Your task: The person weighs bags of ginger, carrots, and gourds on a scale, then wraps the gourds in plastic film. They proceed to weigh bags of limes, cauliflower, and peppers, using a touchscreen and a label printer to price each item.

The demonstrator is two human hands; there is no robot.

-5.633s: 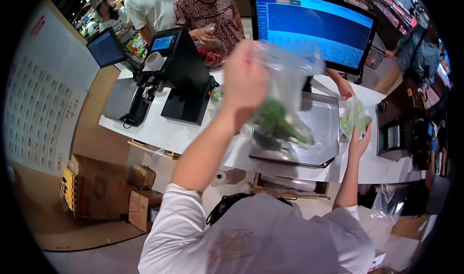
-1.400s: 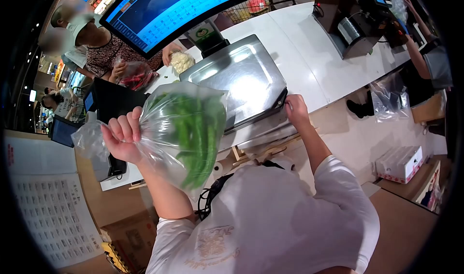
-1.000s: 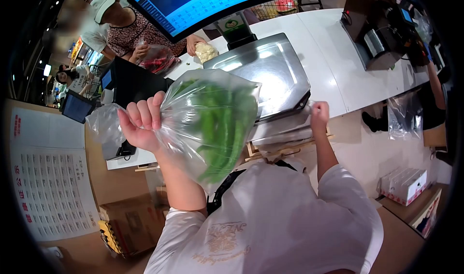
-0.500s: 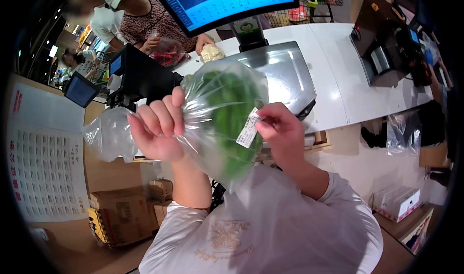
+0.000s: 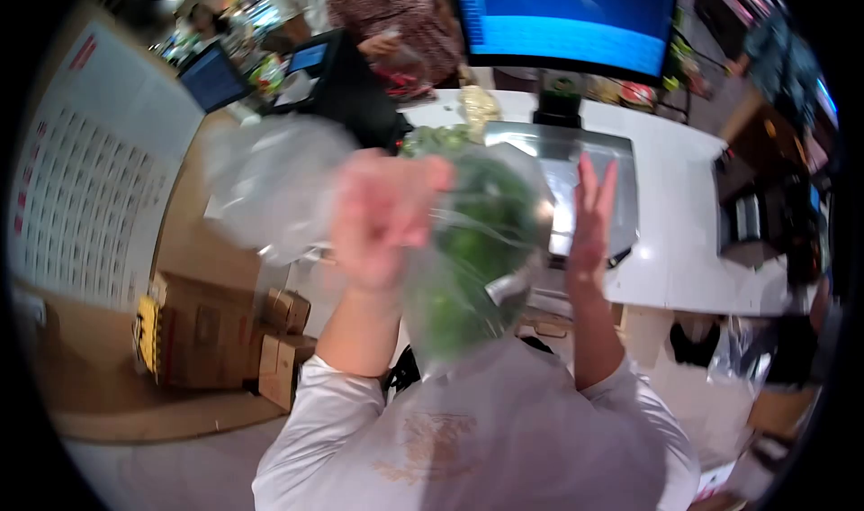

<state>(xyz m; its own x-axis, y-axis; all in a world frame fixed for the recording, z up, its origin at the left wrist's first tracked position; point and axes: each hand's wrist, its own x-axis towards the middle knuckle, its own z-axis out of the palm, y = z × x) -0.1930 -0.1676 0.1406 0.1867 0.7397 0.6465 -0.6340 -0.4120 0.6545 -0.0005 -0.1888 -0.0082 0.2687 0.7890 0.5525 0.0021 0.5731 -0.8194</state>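
A clear plastic bag of green vegetables (image 5: 481,241) hangs in front of my chest, blurred by motion. My left hand (image 5: 382,218) is closed round the gathered neck of the bag, and the loose top of the plastic (image 5: 279,182) spreads out to the left of it. On the lower right of the bag sits a white label (image 5: 508,288). My right hand (image 5: 591,209) is raised to the right of the bag, fingers apart, holding nothing. Behind it lies a metal scale plate (image 5: 562,142) on the white counter (image 5: 670,191).
A large monitor (image 5: 567,20) stands behind the scale. Across the counter a person (image 5: 396,16) holds a bag with red contents (image 5: 402,74). A pale bag (image 5: 480,106) and green produce (image 5: 436,139) lie nearby. Cardboard boxes (image 5: 202,331) are at lower left.
My right hand has let go of the label, which is now on the bag, and has moved right with its fingers spread. The view has shifted, and my left hand still grips the bag.
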